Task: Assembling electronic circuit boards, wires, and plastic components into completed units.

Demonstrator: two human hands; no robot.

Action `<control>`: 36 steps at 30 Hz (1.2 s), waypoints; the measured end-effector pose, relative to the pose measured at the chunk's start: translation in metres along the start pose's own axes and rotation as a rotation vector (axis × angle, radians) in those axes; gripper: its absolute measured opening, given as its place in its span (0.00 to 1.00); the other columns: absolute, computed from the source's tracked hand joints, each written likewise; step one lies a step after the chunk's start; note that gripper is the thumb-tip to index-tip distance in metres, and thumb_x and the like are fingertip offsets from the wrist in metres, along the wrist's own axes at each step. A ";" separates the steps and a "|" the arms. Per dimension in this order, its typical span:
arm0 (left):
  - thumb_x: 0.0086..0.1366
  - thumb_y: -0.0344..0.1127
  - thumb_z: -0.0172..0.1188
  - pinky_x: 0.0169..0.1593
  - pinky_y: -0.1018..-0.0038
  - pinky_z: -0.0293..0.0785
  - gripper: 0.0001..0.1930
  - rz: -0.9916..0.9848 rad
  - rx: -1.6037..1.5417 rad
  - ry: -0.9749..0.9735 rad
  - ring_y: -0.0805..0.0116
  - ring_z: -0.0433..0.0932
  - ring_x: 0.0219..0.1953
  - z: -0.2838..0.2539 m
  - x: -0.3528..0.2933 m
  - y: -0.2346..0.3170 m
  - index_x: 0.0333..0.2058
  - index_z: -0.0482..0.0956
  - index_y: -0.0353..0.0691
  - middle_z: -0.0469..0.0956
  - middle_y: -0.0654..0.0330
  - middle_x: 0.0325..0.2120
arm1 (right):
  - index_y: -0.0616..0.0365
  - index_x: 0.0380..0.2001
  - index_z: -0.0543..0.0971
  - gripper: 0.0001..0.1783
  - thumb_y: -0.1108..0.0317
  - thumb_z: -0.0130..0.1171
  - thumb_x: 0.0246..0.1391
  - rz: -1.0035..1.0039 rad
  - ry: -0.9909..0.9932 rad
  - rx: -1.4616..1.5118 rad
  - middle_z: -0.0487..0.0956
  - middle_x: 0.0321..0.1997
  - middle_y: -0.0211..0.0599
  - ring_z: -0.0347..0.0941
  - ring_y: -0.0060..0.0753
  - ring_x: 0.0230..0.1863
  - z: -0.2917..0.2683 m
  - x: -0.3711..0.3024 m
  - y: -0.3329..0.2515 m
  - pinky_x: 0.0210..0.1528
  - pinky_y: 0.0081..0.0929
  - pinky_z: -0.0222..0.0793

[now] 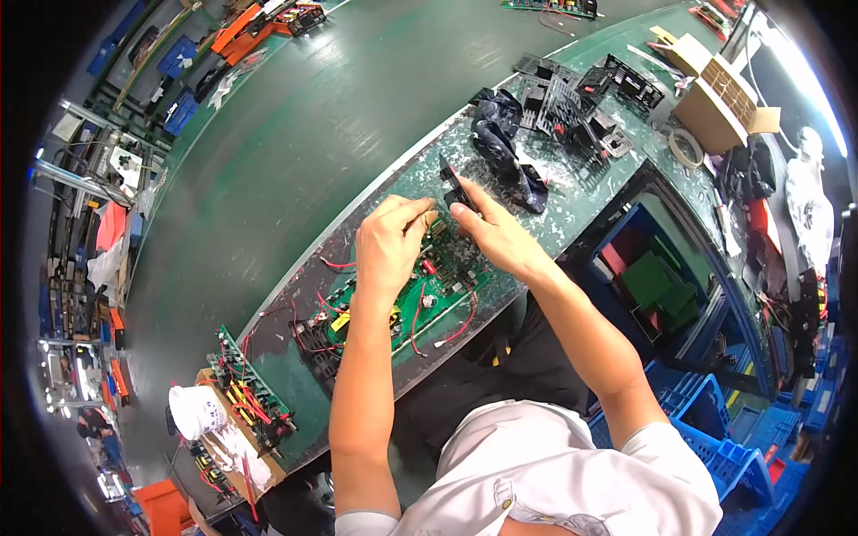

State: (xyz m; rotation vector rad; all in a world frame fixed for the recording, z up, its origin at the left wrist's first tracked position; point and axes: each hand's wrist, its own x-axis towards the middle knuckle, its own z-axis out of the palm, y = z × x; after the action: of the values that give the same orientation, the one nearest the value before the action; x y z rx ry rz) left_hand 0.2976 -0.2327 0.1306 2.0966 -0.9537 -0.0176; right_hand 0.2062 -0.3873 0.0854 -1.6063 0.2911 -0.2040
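Note:
My right hand (494, 230) is closed on a dark flat part (454, 189), gripped between thumb and fingers and tilted upward; its exact kind is not clear. Just to its left, my left hand (386, 243) has its fingers pinched together, and whatever is between them is too small to name. Both hands are above a green circuit board (407, 308) lying on the workbench (308, 393). Red wires (469, 313) loop off the board's near side, and a yellow-wrapped component (340, 322) shows left of my left forearm. My hands hide part of the board's far end.
Black plastic housings (572, 112) and a crumpled dark bag (505, 147) lie farther along the bench. A cardboard box (715, 107) and a tape roll (685, 148) sit at the far right. More boards (255, 402) and a white tub (197, 411) stand left. Blue crates (715, 429) are at my right.

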 end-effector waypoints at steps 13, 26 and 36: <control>0.62 0.29 0.62 0.35 0.64 0.75 0.07 0.104 0.035 0.043 0.52 0.81 0.32 0.004 -0.001 -0.005 0.38 0.85 0.37 0.80 0.53 0.31 | 0.50 0.71 0.60 0.32 0.60 0.53 0.67 -0.028 0.089 -0.381 0.75 0.50 0.52 0.73 0.43 0.48 0.010 -0.015 -0.025 0.54 0.36 0.67; 0.58 0.25 0.62 0.37 0.64 0.74 0.05 0.350 0.117 0.072 0.53 0.78 0.32 0.007 0.001 -0.011 0.34 0.82 0.33 0.78 0.53 0.28 | 0.51 0.71 0.59 0.33 0.60 0.54 0.65 -0.044 0.157 -0.532 0.74 0.46 0.62 0.72 0.63 0.47 0.017 -0.025 -0.025 0.51 0.47 0.67; 0.56 0.28 0.61 0.37 0.60 0.73 0.06 0.413 0.249 0.026 0.50 0.75 0.32 0.005 -0.001 -0.010 0.33 0.81 0.34 0.75 0.52 0.27 | 0.49 0.71 0.58 0.32 0.59 0.51 0.66 -0.052 0.071 -0.614 0.75 0.48 0.68 0.72 0.70 0.49 0.011 -0.023 -0.024 0.54 0.51 0.67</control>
State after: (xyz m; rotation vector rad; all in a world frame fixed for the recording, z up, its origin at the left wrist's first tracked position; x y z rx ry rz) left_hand 0.3009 -0.2319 0.1200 2.0720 -1.4159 0.3547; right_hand 0.1890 -0.3683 0.1097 -2.2183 0.3909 -0.2244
